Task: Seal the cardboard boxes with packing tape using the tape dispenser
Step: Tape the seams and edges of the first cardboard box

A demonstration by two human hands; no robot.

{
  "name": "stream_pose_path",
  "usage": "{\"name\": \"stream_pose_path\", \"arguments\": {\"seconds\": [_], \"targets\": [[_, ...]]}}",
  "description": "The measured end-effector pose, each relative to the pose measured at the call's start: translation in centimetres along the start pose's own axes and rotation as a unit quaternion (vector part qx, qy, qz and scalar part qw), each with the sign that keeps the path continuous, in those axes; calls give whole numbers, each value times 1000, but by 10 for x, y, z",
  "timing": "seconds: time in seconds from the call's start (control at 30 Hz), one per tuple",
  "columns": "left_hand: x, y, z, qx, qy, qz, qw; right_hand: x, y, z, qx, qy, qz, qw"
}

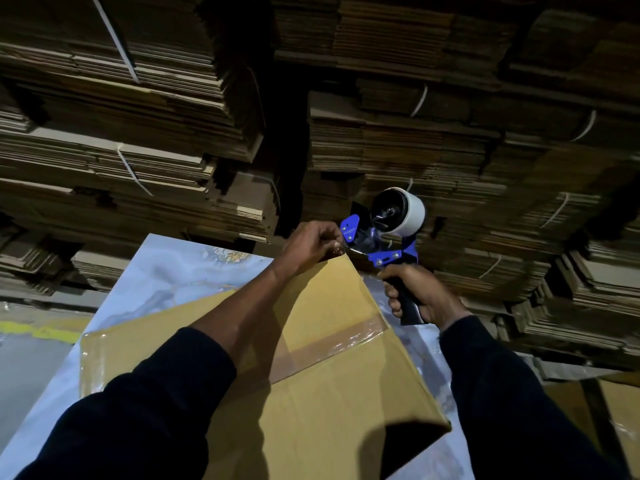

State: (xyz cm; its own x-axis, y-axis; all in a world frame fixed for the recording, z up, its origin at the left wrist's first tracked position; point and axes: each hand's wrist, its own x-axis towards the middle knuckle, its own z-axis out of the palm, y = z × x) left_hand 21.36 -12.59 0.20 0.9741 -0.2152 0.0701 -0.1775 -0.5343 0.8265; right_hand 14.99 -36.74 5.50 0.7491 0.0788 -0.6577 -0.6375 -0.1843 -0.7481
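Observation:
A tan cardboard box (322, 393) lies on a marbled white table (166, 271), with a strip of clear tape (332, 341) across its top. My right hand (415, 296) grips the black handle of a blue tape dispenser (384, 237) that carries a white tape roll, held just past the box's far corner. My left hand (311, 244) reaches over the box and pinches the tape end at the dispenser's mouth, right above that far corner.
Tall stacks of flattened cardboard (450, 140), bundled with white straps, fill the whole background close behind the table. Another cardboard box (620, 410) sits at the lower right. A grey floor with yellow marks (41, 332) shows at the left.

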Motion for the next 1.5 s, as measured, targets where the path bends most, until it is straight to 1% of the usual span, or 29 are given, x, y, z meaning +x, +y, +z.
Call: {"name": "stream_pose_path", "arguments": {"seconds": [0.13,0.27,0.37,0.53,0.6,0.7,0.77,0.87,0.97,1.03,1.23,1.5], "targets": [[0,-4,-1,14,-32,15,999,0,1,-2,14,5,6,1000],[-4,-6,-6,18,-59,26,998,-4,9,-4,11,-9,20,1000],[-8,-2,-11,9,-74,13,997,-6,15,-4,16,-21,25,999],[-17,9,-20,-26,-142,-31,989,-3,20,-3,39,-27,40,998],[-22,16,-19,-16,-147,-43,988,-3,23,-4,46,-35,43,997],[-32,24,-5,29,-163,-36,986,-4,27,-4,62,-49,48,996],[-36,22,5,53,-156,-24,986,-5,27,-5,57,-58,50,995],[-39,16,15,118,-104,2,988,-7,27,-7,43,-69,54,995],[-45,12,21,205,-46,46,977,-8,27,-7,38,-73,58,995],[-46,11,24,234,-25,71,969,-10,27,-6,40,-68,60,995],[-43,11,27,259,-11,83,962,-11,29,-11,41,-64,65,995],[-47,16,24,259,-10,83,962,-11,33,-15,41,-61,68,995]]}}
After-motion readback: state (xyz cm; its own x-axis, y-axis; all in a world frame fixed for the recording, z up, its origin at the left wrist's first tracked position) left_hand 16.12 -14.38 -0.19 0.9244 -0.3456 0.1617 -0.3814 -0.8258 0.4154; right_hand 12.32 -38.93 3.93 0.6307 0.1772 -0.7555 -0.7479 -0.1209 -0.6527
